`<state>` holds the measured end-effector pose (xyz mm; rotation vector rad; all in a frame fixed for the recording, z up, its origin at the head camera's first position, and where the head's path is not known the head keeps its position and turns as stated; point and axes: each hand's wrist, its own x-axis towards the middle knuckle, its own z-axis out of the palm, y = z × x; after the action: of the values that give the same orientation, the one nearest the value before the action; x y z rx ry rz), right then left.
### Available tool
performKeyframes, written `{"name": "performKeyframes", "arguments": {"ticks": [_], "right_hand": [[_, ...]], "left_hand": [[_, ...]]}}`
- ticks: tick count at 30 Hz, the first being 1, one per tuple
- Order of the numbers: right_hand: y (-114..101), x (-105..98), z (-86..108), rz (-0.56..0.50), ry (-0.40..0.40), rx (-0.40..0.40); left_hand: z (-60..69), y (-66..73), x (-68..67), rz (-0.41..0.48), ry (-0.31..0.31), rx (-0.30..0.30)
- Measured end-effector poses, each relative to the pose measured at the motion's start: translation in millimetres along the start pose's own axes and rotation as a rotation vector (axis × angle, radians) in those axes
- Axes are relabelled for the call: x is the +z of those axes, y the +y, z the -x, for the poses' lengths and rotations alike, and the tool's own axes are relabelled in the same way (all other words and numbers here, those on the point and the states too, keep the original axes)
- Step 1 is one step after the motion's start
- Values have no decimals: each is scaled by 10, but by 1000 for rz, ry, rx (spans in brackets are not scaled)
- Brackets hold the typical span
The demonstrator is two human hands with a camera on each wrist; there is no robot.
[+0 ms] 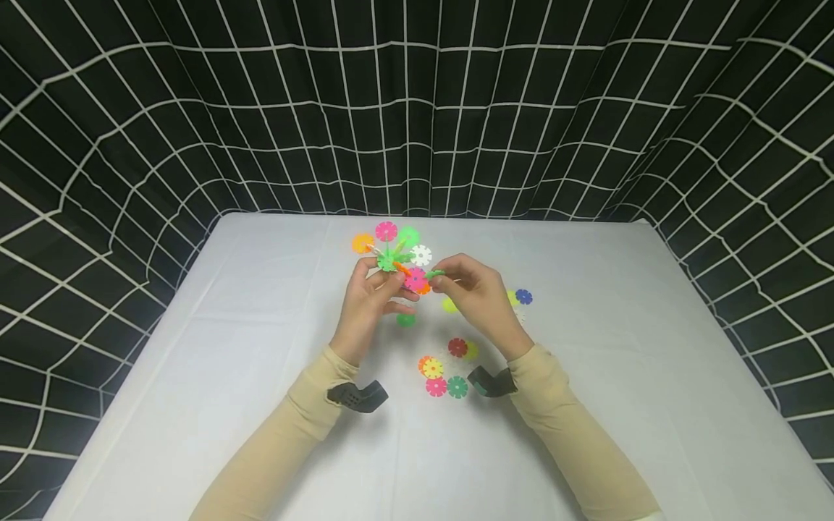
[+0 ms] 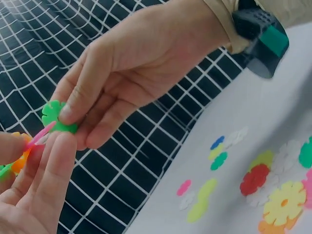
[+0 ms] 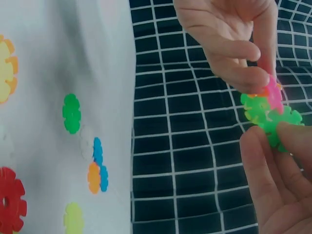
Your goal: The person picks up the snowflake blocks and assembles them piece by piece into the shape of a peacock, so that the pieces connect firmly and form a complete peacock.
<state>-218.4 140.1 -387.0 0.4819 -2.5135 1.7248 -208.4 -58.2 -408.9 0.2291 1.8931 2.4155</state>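
Note:
In the head view, a cluster of joined notched discs [image 1: 387,261] in green, pink, orange and white is held above the table by the left hand [image 1: 366,307]. Its thumb and fingers pinch the cluster near a pink disc [image 1: 415,279]. The right hand [image 1: 478,297] pinches a green disc [image 1: 435,273] between thumb and fingers, at the pink disc's edge. In the left wrist view, the green disc [image 2: 51,117] touches the thin edge of the pink disc [image 2: 41,135]. The right wrist view shows the green disc [image 3: 280,124] meeting the pink disc [image 3: 274,95].
Loose discs lie on the white table [image 1: 260,304]: a red one [image 1: 457,347], a yellow one [image 1: 433,368], a pink one [image 1: 436,387] and a dark green one [image 1: 457,387] between the forearms, a blue one [image 1: 524,297] to the right. A black grid-patterned curtain [image 1: 417,123] surrounds the table.

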Motion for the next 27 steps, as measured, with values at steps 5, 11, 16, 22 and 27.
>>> {"name": "performKeyframes", "arguments": {"ticks": [5, 11, 16, 22, 27], "right_hand": [[-15, 23, 18, 10, 18, -29], [-15, 66, 27, 71, 55, -65], [-35, 32, 20, 95, 12, -33], [-20, -38, -13, 293, -189, 105], [130, 45, 14, 503, -572, 96]], "left_hand": [[15, 19, 21, -8, -26, 10], [25, 5, 27, -30, -37, 33], [25, 17, 41, -23, -25, 51], [13, 26, 42, -18, 21, 87], [7, 36, 22, 4, 75, 105]]}}
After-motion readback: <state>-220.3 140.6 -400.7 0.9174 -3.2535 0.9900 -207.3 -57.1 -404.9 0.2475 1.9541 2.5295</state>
